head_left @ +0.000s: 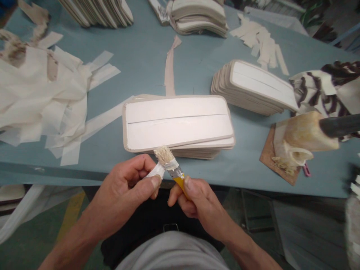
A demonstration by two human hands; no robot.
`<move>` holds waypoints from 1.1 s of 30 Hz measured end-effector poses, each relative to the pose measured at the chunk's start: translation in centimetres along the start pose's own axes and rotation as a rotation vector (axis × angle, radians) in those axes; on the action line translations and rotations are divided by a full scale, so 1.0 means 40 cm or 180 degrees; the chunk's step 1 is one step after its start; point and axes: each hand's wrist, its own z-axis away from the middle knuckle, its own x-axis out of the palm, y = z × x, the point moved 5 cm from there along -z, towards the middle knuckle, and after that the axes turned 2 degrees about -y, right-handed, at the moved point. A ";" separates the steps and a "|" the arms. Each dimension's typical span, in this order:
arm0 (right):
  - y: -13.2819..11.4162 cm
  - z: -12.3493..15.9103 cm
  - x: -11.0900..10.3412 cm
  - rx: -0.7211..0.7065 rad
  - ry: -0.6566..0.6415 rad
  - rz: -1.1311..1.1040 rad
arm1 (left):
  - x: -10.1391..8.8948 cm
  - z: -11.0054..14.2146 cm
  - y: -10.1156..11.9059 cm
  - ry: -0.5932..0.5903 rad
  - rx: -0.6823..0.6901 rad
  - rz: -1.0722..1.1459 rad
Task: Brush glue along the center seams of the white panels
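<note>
My right hand (194,198) grips the yellow handle of a small glue brush (170,163), its pale bristles pointing up toward the table edge. My left hand (132,183) is closed, pinching a small white scrap (156,171) against the brush's metal ferrule. Both hands hover just below the front edge of the blue table (146,56). Directly beyond them lies a stack of white rectangular padded pieces (178,123) with beige rims.
A second stack of white pieces (253,88) sits to the right. A glue-crusted pot with a dark handle (303,137) stands on a brown board at right. Peeled paper strips (45,93) pile at left; more stacks (197,17) line the far edge.
</note>
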 end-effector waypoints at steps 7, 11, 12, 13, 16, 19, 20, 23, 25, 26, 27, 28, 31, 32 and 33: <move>0.029 -0.007 0.005 0.0249 0.0113 -0.0127 | -0.001 -0.006 0.005 0.0156 0.0074 -0.0153; 0.034 -0.011 0.005 0.0235 0.0191 -0.0198 | 0.001 -0.006 0.013 0.0164 0.0100 -0.0134; 0.036 -0.012 0.005 0.0227 0.0190 -0.0221 | 0.002 -0.005 0.014 0.0175 0.0088 -0.0126; 0.038 -0.012 0.005 0.0216 0.0190 -0.0244 | 0.003 -0.004 0.014 0.0193 0.0060 -0.0115; 0.042 -0.014 0.004 0.0156 0.0192 -0.0294 | 0.004 -0.001 0.007 0.0245 -0.0022 -0.0051; 0.040 -0.015 0.002 0.0062 0.0146 -0.0255 | 0.002 -0.001 -0.004 0.0248 -0.0067 -0.0011; 0.038 -0.015 0.003 0.0042 0.0104 -0.0254 | 0.002 -0.001 -0.008 0.0232 -0.0074 -0.0002; 0.037 -0.018 0.004 0.0043 -0.0005 -0.0332 | 0.004 -0.002 -0.018 0.0186 -0.0098 0.0099; 0.038 -0.020 0.004 0.0071 -0.0028 -0.0397 | 0.009 -0.004 -0.021 0.0113 -0.0100 0.0223; 0.038 -0.020 0.005 0.0082 -0.0024 -0.0410 | 0.011 -0.005 -0.022 0.0090 -0.0106 0.0264; 0.038 -0.021 0.005 0.0086 -0.0011 -0.0413 | 0.013 -0.005 -0.022 0.0078 -0.0109 0.0281; 0.037 -0.021 0.005 0.0086 0.0003 -0.0409 | 0.013 -0.006 -0.022 0.0070 -0.0113 0.0280; 0.031 -0.018 0.006 0.0076 0.0038 -0.0357 | 0.011 -0.006 -0.019 0.0031 -0.0142 0.0224; 0.028 -0.017 0.007 0.0086 0.0020 -0.0350 | 0.010 -0.006 -0.017 -0.0022 -0.0134 0.0221; 0.026 -0.016 0.008 0.0110 -0.0006 -0.0356 | 0.009 -0.005 -0.015 -0.0084 -0.0124 0.0223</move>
